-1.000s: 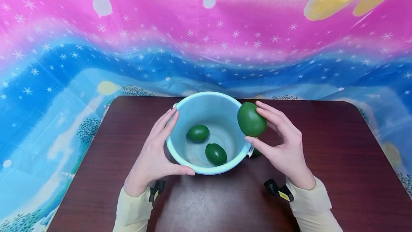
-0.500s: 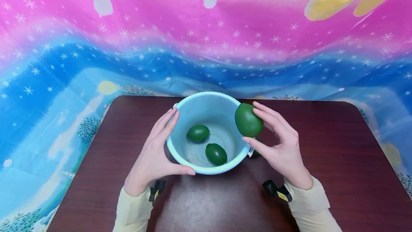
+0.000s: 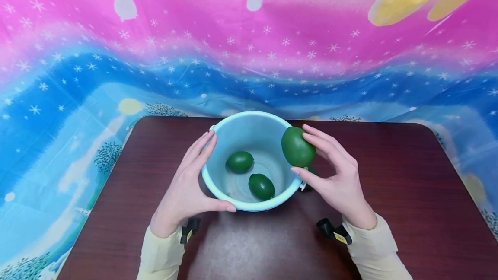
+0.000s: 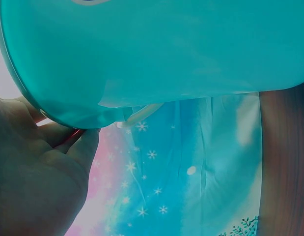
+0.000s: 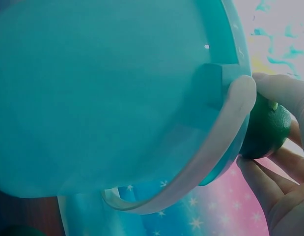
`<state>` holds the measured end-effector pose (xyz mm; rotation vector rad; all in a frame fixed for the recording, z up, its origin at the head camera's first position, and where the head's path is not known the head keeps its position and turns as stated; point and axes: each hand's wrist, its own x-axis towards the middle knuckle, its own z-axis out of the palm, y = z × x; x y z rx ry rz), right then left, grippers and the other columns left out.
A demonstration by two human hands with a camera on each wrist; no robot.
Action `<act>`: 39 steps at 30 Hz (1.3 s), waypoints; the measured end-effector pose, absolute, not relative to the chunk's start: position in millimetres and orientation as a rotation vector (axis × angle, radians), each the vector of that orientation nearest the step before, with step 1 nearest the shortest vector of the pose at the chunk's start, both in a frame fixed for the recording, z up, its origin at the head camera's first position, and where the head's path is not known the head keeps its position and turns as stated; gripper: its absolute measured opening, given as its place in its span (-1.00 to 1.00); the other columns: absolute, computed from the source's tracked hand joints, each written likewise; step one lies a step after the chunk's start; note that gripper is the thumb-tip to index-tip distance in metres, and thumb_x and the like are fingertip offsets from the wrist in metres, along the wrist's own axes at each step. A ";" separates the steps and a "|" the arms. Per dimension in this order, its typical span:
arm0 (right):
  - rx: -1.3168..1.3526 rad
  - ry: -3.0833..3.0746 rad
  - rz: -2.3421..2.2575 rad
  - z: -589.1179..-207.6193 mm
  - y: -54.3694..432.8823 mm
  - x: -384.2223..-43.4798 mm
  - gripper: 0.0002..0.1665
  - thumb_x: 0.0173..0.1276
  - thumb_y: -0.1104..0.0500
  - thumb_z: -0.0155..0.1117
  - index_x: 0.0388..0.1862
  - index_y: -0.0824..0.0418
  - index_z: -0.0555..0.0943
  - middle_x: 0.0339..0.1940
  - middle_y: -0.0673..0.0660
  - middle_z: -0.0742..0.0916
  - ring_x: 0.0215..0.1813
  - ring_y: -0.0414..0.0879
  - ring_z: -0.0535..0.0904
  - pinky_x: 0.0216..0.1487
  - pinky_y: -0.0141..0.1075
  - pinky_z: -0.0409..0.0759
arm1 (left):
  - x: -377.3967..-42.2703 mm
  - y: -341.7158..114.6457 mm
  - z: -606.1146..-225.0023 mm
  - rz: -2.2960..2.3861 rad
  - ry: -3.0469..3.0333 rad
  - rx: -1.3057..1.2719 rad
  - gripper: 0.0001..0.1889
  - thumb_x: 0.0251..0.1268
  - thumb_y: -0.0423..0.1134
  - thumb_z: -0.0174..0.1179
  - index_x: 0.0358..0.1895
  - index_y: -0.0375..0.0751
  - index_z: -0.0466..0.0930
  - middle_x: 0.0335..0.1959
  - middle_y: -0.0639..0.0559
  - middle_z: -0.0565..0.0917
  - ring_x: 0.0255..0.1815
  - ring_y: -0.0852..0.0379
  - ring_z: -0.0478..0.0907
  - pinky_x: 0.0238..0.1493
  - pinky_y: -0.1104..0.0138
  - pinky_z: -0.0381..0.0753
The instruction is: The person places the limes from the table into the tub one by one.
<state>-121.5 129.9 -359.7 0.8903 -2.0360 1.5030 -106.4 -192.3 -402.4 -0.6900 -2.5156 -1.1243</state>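
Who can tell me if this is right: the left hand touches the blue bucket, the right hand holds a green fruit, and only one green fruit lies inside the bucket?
The count is wrong: the head view shows two green fruits inside the blue bucket. The left hand touches it, and the right hand holds a green fruit.

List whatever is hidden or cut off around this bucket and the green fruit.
Head: most of the fruit outside the bucket, behind the right hand.
Left wrist: the bucket's inside, behind its own wall; the top edge cuts off part of the bucket.
Right wrist: part of the held fruit, behind the bucket; a dark green shape, cut by the bottom edge, too dark to identify.
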 end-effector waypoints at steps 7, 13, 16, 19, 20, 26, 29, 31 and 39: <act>0.908 -2.030 1.500 -360.0 127.6 -120.8 -0.23 0.00 0.49 0.62 0.25 0.48 0.57 0.30 0.42 0.57 0.28 0.05 0.57 0.20 -0.25 0.57 | -106.4 -192.1 -402.4 -1.126 -2.512 -0.693 0.42 -0.37 0.62 0.41 0.63 -0.12 0.13 0.64 0.01 0.09 0.61 0.02 -0.04 0.39 -0.09 0.29; 0.918 -2.027 1.496 -360.5 126.2 -121.2 -0.20 -0.06 0.54 0.61 0.25 0.49 0.57 0.29 0.43 0.58 0.27 0.05 0.58 0.19 -0.24 0.58 | -106.5 -192.1 -402.8 -1.128 -2.507 -0.698 0.43 -0.38 0.62 0.42 0.63 -0.13 0.13 0.64 0.01 0.09 0.61 0.01 -0.04 0.39 -0.07 0.29; 0.914 -2.030 1.498 -360.4 126.0 -120.7 -0.18 -0.10 0.57 0.60 0.25 0.49 0.56 0.29 0.43 0.57 0.27 0.04 0.58 0.18 -0.24 0.58 | -106.9 -192.3 -402.9 -1.126 -2.510 -0.696 0.43 -0.39 0.61 0.43 0.63 -0.13 0.13 0.64 0.01 0.09 0.61 0.00 -0.03 0.39 -0.08 0.29; 0.910 -2.034 1.502 -359.9 125.8 -120.3 -0.16 -0.12 0.58 0.60 0.25 0.48 0.56 0.30 0.42 0.57 0.27 0.03 0.58 0.18 -0.25 0.58 | -107.0 -192.8 -403.2 -1.127 -2.510 -0.698 0.44 -0.41 0.57 0.49 0.62 -0.13 0.13 0.64 0.00 0.09 0.61 -0.01 -0.03 0.38 -0.10 0.30; 0.909 -2.035 1.503 -359.7 125.7 -120.1 -0.17 -0.10 0.57 0.60 0.25 0.48 0.56 0.30 0.42 0.57 0.27 0.03 0.58 0.18 -0.25 0.58 | -107.0 -192.9 -403.3 -1.126 -2.510 -0.698 0.44 -0.41 0.56 0.50 0.63 -0.13 0.13 0.64 0.00 0.09 0.61 -0.01 -0.03 0.38 -0.10 0.30; 0.929 -2.023 1.506 -359.4 124.7 -119.6 -0.24 0.01 0.47 0.62 0.24 0.49 0.57 0.29 0.43 0.57 0.28 0.06 0.57 0.18 -0.27 0.58 | -106.9 -193.1 -403.5 -1.120 -2.509 -0.697 0.44 -0.41 0.57 0.49 0.63 -0.13 0.13 0.64 0.00 0.09 0.61 0.00 -0.03 0.37 -0.11 0.31; 0.942 -2.014 1.511 -360.1 123.9 -120.1 -0.25 0.01 0.48 0.62 0.23 0.50 0.56 0.29 0.44 0.57 0.29 0.07 0.56 0.17 -0.28 0.59 | -106.7 -193.0 -403.6 -1.126 -2.509 -0.698 0.43 -0.40 0.58 0.48 0.63 -0.13 0.13 0.64 0.00 0.09 0.61 0.00 -0.03 0.37 -0.11 0.32; 0.946 -2.014 1.518 -360.6 123.5 -120.3 -0.25 -0.01 0.50 0.61 0.23 0.50 0.56 0.29 0.44 0.57 0.29 0.07 0.56 0.16 -0.27 0.59 | -106.7 -192.9 -403.5 -1.129 -2.508 -0.697 0.43 -0.39 0.58 0.47 0.63 -0.13 0.13 0.64 0.01 0.09 0.61 0.00 -0.03 0.36 -0.10 0.32; 0.948 -2.023 1.524 -361.1 122.7 -120.4 -0.20 -0.10 0.59 0.58 0.23 0.50 0.56 0.30 0.44 0.56 0.30 0.08 0.55 0.14 -0.28 0.60 | -106.9 -192.4 -403.3 -1.126 -2.507 -0.699 0.43 -0.38 0.62 0.41 0.63 -0.13 0.13 0.64 0.01 0.08 0.61 0.00 -0.03 0.39 -0.08 0.30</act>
